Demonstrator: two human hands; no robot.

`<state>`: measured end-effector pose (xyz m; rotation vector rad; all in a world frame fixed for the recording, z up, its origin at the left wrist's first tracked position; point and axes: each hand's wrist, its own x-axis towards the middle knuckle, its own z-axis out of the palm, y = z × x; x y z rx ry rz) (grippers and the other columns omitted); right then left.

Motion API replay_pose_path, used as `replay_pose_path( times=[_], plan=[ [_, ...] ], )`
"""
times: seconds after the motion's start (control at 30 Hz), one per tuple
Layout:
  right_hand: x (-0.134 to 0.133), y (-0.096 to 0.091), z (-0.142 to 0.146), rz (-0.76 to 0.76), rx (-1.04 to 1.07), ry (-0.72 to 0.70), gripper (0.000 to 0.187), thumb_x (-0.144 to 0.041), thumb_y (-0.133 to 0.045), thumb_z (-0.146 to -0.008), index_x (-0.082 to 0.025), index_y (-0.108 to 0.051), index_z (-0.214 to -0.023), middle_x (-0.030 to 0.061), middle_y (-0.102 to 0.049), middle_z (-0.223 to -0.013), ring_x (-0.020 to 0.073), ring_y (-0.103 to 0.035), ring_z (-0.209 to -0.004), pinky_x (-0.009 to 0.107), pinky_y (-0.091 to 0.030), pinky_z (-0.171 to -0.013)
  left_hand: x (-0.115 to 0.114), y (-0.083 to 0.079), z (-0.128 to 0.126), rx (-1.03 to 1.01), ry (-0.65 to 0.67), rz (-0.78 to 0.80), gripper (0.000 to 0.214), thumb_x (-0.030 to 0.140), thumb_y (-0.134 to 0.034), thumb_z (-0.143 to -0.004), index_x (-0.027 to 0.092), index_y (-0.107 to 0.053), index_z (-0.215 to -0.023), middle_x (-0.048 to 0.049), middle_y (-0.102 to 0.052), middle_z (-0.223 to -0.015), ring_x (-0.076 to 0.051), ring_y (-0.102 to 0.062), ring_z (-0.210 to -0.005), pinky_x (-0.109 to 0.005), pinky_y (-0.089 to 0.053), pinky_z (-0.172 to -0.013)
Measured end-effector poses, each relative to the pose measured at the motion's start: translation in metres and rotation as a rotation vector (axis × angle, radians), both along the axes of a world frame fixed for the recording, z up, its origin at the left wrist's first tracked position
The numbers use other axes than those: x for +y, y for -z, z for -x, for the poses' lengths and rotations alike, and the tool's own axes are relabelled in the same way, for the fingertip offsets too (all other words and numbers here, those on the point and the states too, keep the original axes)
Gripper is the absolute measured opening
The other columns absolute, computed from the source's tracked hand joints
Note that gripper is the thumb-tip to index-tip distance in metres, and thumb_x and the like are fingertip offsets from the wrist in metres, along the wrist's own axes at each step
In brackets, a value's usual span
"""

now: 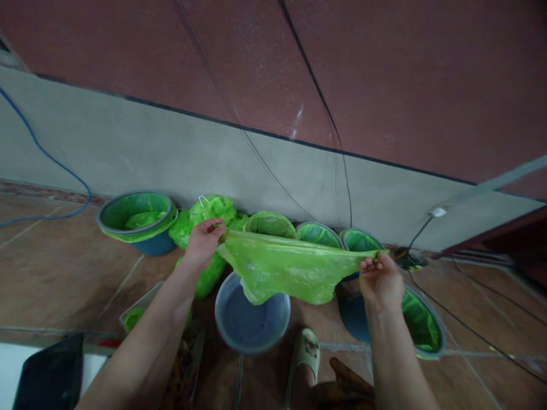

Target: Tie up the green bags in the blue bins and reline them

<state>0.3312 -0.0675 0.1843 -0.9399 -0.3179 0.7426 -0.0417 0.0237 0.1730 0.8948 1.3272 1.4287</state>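
A thin green plastic bag (286, 267) is stretched out sideways in the air between my two hands. My left hand (206, 239) pinches its left upper corner, and my right hand (382, 279) grips the opposite corner with curled fingers. The bag's top edge is pulled nearly straight while its lower part hangs loose and crumpled. Below it, partly covered by the bag, stands a grey bucket (252, 327) with no liner in it. Whether the bag's hanging edge touches the bucket rim, I cannot tell.
Along the wall stand several bins with green liners, among them a left bin (156, 245) and a right bin (440, 336). Stuffed green bags (211, 210) lie between. A white tray (128, 322) sits by my left forearm. Cables (461, 316) cross the floor; my slippered foot (305, 356) is near the bucket.
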Motion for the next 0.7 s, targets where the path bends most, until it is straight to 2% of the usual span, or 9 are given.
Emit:
replay_pose_path(
  times=[0.1,0.23,0.33,0.4,0.47,0.53,0.6,0.7],
  plan=[
    [0.000,0.002,-0.003,0.007,0.043,0.027,0.016,-0.013,-0.063,-0.073,-0.017,-0.050,-0.065,-0.0100,-0.047,-0.049,0.0047,-0.055,-0.048,0.015,-0.051,-0.051,-0.002,-0.003,-0.002,-0.097,0.043,0.039,0.028,0.034,-0.079,-0.064,0.015,-0.067,-0.081,-0.0024,-0.065,-0.073,-0.014,-0.059,-0.066,-0.024,-0.047,-0.060],
    [0.002,-0.001,-0.002,0.019,0.093,0.061,0.016,-0.010,-0.059,-0.076,-0.017,-0.050,-0.065,-0.0097,-0.046,-0.049,0.0042,-0.054,-0.048,0.014,-0.050,-0.051,-0.014,-0.015,-0.005,-0.175,0.253,0.001,0.035,0.040,-0.078,-0.068,0.020,-0.070,-0.095,-0.0063,-0.071,-0.093,-0.019,-0.065,-0.082,-0.030,-0.053,-0.068],
    [0.002,-0.003,0.000,0.013,0.103,0.061,0.017,-0.009,-0.058,-0.077,-0.016,-0.050,-0.065,-0.0090,-0.047,-0.049,0.0042,-0.055,-0.049,0.014,-0.051,-0.052,-0.022,-0.022,-0.006,-0.088,0.461,-0.082,0.051,0.031,-0.082,-0.064,0.022,-0.069,-0.112,-0.0068,-0.071,-0.102,-0.024,-0.065,-0.094,-0.036,-0.054,-0.079],
    [0.002,-0.002,-0.001,0.011,0.115,0.061,0.016,-0.009,-0.058,-0.078,-0.016,-0.050,-0.065,-0.0089,-0.047,-0.050,0.0039,-0.055,-0.049,0.013,-0.051,-0.053,-0.022,-0.021,-0.007,0.049,0.523,-0.140,0.054,0.026,-0.083,-0.061,0.021,-0.070,-0.112,-0.0080,-0.069,-0.109,-0.028,-0.062,-0.106,-0.040,-0.052,-0.087],
    [0.001,-0.001,-0.003,0.010,0.128,0.065,0.017,-0.009,-0.058,-0.078,-0.016,-0.050,-0.065,-0.0090,-0.047,-0.050,0.0036,-0.055,-0.049,0.013,-0.051,-0.054,-0.019,-0.017,-0.007,0.209,0.473,-0.192,0.044,0.023,-0.082,-0.060,0.019,-0.074,-0.102,-0.0101,-0.066,-0.120,-0.031,-0.054,-0.121,-0.042,-0.047,-0.097],
    [0.001,0.000,-0.006,0.009,0.132,0.070,0.017,-0.009,-0.058,-0.078,-0.016,-0.050,-0.065,-0.0092,-0.046,-0.050,0.0037,-0.055,-0.049,0.013,-0.052,-0.054,-0.015,-0.010,-0.007,0.314,0.369,-0.208,0.030,0.022,-0.080,-0.061,0.017,-0.076,-0.090,-0.0115,-0.063,-0.126,-0.031,-0.048,-0.129,-0.042,-0.042,-0.103],
    [0.001,0.001,-0.009,0.008,0.124,0.070,0.015,-0.009,-0.057,-0.077,-0.016,-0.051,-0.066,-0.0090,-0.047,-0.050,0.0042,-0.056,-0.050,0.014,-0.052,-0.054,-0.010,-0.004,-0.006,0.332,0.296,-0.186,0.022,0.025,-0.078,-0.064,0.016,-0.076,-0.084,-0.0115,-0.066,-0.121,-0.029,-0.051,-0.126,-0.041,-0.041,-0.103],
    [0.001,0.004,-0.011,0.013,0.095,0.063,0.012,-0.010,-0.059,-0.077,-0.016,-0.052,-0.069,-0.0091,-0.048,-0.052,0.0047,-0.056,-0.050,0.014,-0.052,-0.052,-0.006,0.000,-0.004,0.269,0.233,-0.144,0.025,0.031,-0.077,-0.065,0.016,-0.075,-0.084,-0.0084,-0.072,-0.105,-0.024,-0.063,-0.104,-0.037,-0.046,-0.094]
  ],
)
